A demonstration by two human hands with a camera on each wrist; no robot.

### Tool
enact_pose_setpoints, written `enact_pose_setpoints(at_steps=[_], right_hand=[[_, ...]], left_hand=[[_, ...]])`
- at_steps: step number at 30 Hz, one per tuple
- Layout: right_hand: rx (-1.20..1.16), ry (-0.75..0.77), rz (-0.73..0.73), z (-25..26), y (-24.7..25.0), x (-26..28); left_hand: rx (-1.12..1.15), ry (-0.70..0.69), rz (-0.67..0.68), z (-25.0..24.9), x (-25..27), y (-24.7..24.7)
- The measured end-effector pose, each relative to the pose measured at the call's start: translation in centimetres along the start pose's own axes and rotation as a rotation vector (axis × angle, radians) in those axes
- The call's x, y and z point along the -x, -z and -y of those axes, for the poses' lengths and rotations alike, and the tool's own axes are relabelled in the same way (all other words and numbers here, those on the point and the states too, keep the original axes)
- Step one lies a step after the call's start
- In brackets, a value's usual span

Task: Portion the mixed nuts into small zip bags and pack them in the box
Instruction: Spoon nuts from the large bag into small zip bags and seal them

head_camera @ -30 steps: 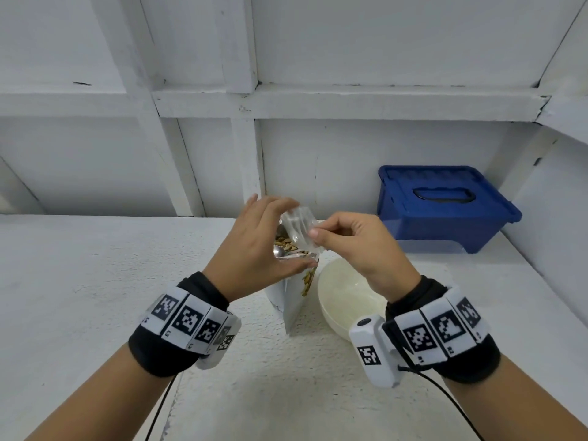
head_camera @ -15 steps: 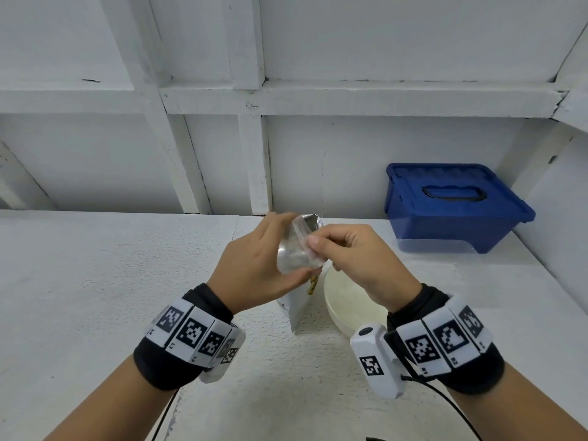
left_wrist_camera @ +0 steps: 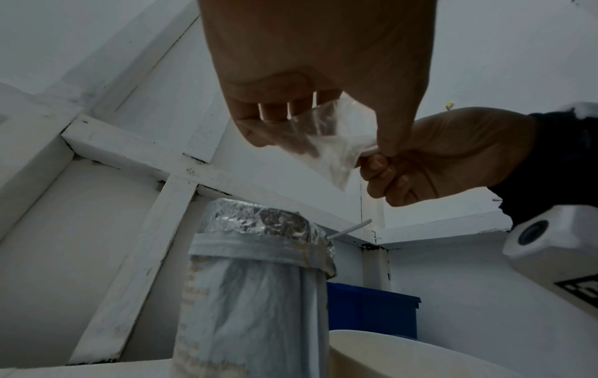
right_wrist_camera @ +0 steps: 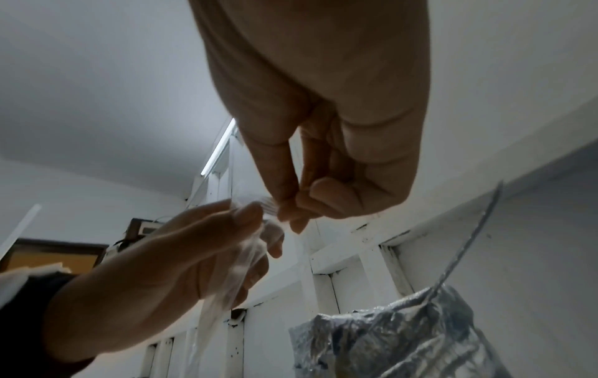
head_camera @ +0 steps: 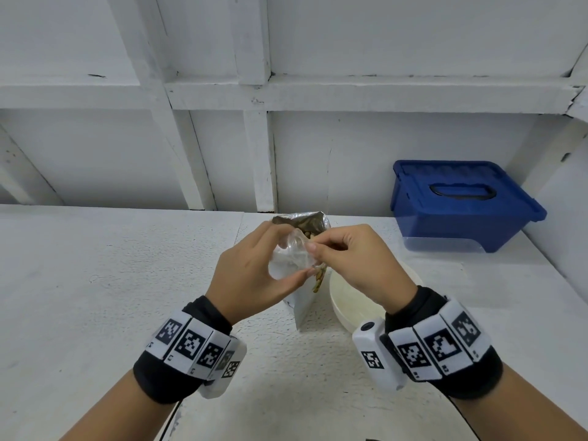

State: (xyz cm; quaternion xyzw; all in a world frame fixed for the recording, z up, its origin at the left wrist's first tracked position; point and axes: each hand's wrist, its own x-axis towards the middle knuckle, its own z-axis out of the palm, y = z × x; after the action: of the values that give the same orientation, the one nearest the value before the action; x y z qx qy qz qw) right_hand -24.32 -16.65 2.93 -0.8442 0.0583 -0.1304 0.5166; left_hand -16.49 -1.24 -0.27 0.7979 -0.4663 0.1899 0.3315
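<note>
— Two hands are recorded on one item: the zip bag (head_camera: 291, 261), held in the air above the table (head_camera: 95, 297), just in front of and over the open nut pouch (head_camera: 304, 300). How is each hand noted?

— Left hand (head_camera: 251, 278): fingers curled behind the film, thumb closing across the lower front, so the body of the bag is cupped. Right hand (head_camera: 356, 265): thumb and forefinger are pinched on the bag's upper right edge, remaining fingers folded in. Neither hand is free.

— Which relation is the coming move judged to turn on?

— The mouth of the bag against the pinch. The opening appears to be turned up and toward the right hand, which is the nearer one to the rim; the long axis is tilted, running down and left into the left palm. It is judged that the two lips must be parted by pulling the hands apart across that axis. Whether the seal is already split cannot be told.

— Appearance of the bag?

— Clear, thin, crumpled, and apparently empty; no nuts are seen through it in the left wrist view (left_wrist_camera: 327, 143). Limp handling is expected.

— Surroundings?

— The pouch stands upright with foil lining exposed and something brown visible inside. The cream bowl (head_camera: 353, 300) is set just right of it. The blue box (head_camera: 464, 205) is placed well apart at the back right, lid on.
</note>
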Motion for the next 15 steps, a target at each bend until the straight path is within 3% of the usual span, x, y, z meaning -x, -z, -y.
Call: enact_pose_setpoints(at_steps=[5,9,12,15], right_hand=[[0.283,0.028,-0.035,0.56,-0.72,-0.16],[0.133,-0.088,0.149,0.72,-0.69,-0.73],[0.233,-0.09,0.271,0.64,-0.57,-0.83],[0.35,-0.066,0.299,0.85,-0.61,-0.86]], left_hand=[[-0.023,0.024,0.048,0.09,0.24,-0.1],[-0.003,0.005,0.096,0.24,0.24,0.15],[-0.042,-0.03,0.168,0.29,0.05,0.72],[-0.057,-0.024,0.185,0.08,0.13,0.71]])
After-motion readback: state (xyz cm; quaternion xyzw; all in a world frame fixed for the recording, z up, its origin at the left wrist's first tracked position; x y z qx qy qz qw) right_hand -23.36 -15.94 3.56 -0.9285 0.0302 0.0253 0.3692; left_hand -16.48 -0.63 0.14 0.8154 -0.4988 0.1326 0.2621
